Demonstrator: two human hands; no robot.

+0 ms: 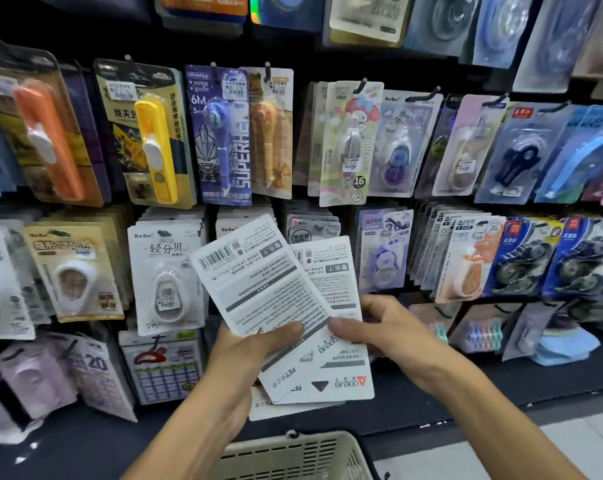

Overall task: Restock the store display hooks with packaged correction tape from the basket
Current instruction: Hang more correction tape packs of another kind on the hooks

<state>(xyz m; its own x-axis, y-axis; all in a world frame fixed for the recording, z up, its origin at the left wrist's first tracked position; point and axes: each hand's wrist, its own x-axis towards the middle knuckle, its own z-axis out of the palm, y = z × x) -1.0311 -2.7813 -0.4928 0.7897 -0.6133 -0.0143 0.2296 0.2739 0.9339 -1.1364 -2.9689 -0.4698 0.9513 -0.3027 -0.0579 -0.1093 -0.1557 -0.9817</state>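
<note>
You hold fanned correction tape packs (286, 306) above the basket (293, 455), left hand (255, 351) and right hand (379, 327) each pinching cards. You're sorting; next, pick one and find its hook (362, 85).

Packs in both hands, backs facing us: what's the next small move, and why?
Probably peel one pack off the fan with the right hand while the left hand keeps the rest. The packs overlap, printed backs toward the camera and upside down, so one needs separating and turning before it goes on a hook.
</note>
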